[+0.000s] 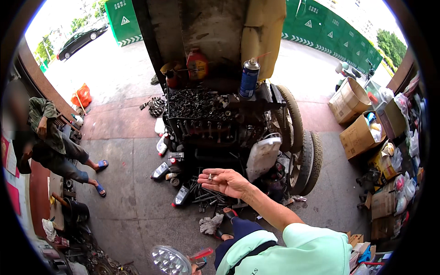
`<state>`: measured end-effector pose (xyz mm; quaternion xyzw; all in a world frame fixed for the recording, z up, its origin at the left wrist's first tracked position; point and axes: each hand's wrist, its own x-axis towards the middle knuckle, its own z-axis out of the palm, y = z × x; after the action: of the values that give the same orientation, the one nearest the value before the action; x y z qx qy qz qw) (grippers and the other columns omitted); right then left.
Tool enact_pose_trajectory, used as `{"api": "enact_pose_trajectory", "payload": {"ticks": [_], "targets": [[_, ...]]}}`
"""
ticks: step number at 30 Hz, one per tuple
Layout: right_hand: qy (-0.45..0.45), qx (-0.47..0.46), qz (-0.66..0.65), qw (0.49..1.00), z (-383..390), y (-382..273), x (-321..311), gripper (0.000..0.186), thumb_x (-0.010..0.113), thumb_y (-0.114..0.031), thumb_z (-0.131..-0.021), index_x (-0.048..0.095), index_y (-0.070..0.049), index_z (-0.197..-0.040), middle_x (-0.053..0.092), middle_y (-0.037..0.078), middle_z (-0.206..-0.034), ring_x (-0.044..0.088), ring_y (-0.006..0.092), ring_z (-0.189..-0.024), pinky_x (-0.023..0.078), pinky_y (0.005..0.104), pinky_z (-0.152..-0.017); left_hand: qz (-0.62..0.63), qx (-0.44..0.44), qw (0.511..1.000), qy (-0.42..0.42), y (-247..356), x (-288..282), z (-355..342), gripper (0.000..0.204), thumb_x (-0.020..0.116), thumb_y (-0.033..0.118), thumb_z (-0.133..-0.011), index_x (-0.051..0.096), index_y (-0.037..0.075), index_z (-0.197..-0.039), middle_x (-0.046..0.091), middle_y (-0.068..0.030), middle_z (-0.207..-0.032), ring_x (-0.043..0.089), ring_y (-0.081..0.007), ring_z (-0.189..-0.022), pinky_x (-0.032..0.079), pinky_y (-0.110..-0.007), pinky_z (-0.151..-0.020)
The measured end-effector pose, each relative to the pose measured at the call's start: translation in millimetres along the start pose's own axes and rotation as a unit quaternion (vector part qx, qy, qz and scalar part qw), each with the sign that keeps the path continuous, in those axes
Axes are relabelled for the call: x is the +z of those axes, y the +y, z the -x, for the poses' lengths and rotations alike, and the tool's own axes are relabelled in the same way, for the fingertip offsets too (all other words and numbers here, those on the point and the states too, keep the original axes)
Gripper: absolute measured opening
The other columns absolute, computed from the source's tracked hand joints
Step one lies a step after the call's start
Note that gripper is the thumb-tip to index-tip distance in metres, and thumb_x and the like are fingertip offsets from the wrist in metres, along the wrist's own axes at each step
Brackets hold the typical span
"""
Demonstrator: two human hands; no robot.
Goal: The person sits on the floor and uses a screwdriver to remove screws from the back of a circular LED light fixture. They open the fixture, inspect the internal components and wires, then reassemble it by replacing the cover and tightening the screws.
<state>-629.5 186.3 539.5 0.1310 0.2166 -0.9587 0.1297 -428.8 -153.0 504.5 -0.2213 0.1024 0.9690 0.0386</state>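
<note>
My right hand (224, 182) reaches out palm up, fingers stretched, with a small metal bolt-like piece (210, 177) held at the fingers. It is above the floor in front of a workbench (201, 121) covered with loose metal parts. At the lower edge only a small part of my left hand (196, 271) shows, closed at the side of a round lamp (168, 260) with several clear lenses. A red-handled tool (201, 254), perhaps a screwdriver, sticks out beside that hand. How the fingers grip is mostly hidden.
A blue spray can (250, 79) and a red jug (197, 64) stand on the bench. Bottles (160, 170) and metal tools (206, 198) lie below it. Tyres (311, 162) lean at its right. Cardboard boxes (360, 135) line the right; another person (59, 133) is at left.
</note>
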Motion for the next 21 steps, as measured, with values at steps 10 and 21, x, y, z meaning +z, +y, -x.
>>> {"api": "enact_pose_trajectory", "payload": {"ticks": [10, 21], "targets": [[0.084, -0.001, 0.024, 0.996, -23.6, -39.4, -23.2, 0.032, 0.045, 0.003, -0.089, 0.042, 0.011, -0.121, 0.056, 0.021, -0.111, 0.059, 0.0306, -0.103, 0.050, 0.0392, -0.092, -0.016, 0.000, 0.999, 0.048, -28.7, 38.9, -39.7, 0.074, 0.063, 0.036, -0.065, 0.042, 0.013, -0.132, 0.047, -0.0095, -0.132, 0.044, -0.0333, -0.121, 0.046, -0.055, -0.082], [0.155, -0.081, 0.164, 0.971, -172.1, -145.8, -61.2, 0.016, 0.050, 0.005, -0.084, 0.051, 0.003, -0.099, 0.061, 0.014, -0.092, 0.064, 0.0247, -0.084, 0.056, 0.0378, -0.077, -0.025, 0.062, 0.991, 0.119, -38.4, 43.3, -20.5, 0.077, 0.066, 0.034, -0.065, 0.039, 0.012, -0.134, 0.048, -0.0099, -0.131, 0.045, -0.0311, -0.118, 0.049, -0.049, -0.072]]}}
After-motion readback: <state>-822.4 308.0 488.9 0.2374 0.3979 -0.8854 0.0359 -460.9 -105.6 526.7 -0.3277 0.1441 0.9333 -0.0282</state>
